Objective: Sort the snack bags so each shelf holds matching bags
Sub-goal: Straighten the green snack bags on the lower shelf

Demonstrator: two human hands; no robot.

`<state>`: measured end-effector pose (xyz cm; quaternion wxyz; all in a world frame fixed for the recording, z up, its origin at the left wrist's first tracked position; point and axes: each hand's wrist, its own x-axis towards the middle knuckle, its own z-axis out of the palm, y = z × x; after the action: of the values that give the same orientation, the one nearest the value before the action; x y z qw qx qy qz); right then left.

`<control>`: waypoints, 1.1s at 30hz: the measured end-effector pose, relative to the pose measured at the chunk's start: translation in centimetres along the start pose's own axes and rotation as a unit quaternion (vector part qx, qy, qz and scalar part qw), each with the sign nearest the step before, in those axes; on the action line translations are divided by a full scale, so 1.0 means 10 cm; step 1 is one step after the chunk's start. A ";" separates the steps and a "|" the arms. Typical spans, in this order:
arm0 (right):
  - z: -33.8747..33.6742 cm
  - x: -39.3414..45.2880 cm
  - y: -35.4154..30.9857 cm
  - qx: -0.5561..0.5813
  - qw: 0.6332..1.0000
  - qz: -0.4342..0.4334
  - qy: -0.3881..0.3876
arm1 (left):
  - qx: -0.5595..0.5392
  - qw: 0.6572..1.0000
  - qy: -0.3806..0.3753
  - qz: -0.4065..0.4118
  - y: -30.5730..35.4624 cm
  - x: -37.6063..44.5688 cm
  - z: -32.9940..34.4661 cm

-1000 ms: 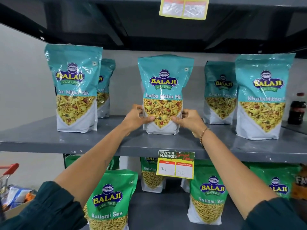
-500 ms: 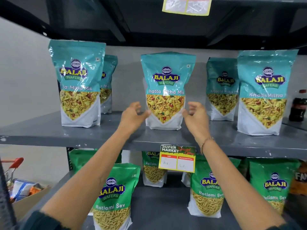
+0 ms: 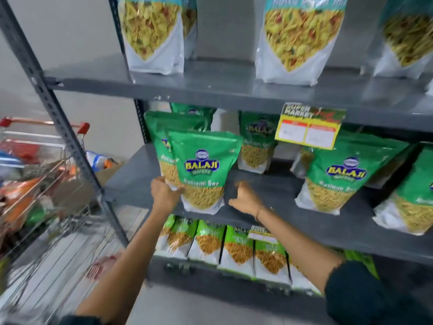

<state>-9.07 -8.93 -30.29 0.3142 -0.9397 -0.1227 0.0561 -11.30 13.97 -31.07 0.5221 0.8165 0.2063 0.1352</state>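
Note:
A green Balaji Ratlami Sev bag stands upright at the left front of the grey middle shelf, with a second green bag close behind it. My left hand grips its lower left corner. My right hand hovers just right of the bag, fingers loosely curled and apart, not touching it. More green Ratlami Sev bags stand further right on that shelf. Teal Khatta Mitha Mix bags line the shelf above. Light green bags fill the shelf below.
A shopping cart holding mixed packets stands to the left of the rack. The rack's grey upright post runs between cart and shelves. A yellow price tag hangs from the upper shelf's front edge.
Both hands let go of the teal bag on the upper shelf and dropped to the middle shelf. My view tilted down. My left hand took hold of the green bag.

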 end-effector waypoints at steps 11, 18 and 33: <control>0.55 0.31 0.12 0.195 0.979 0.053 -0.025 | 0.118 0.980 -0.154 0.049 -0.16 -0.03 0.16; 0.28 0.21 0.52 0.189 0.978 0.085 0.015 | 0.118 0.979 -0.150 0.074 0.06 -0.13 0.48; -0.44 0.25 1.23 0.179 0.970 0.141 0.089 | 0.124 0.959 -0.230 0.108 0.65 -0.07 1.54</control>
<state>-3.50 -20.30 -34.33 0.4757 -0.8773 0.0510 0.0374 -3.94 -1.03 -31.60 0.4322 0.9014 0.0063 -0.0268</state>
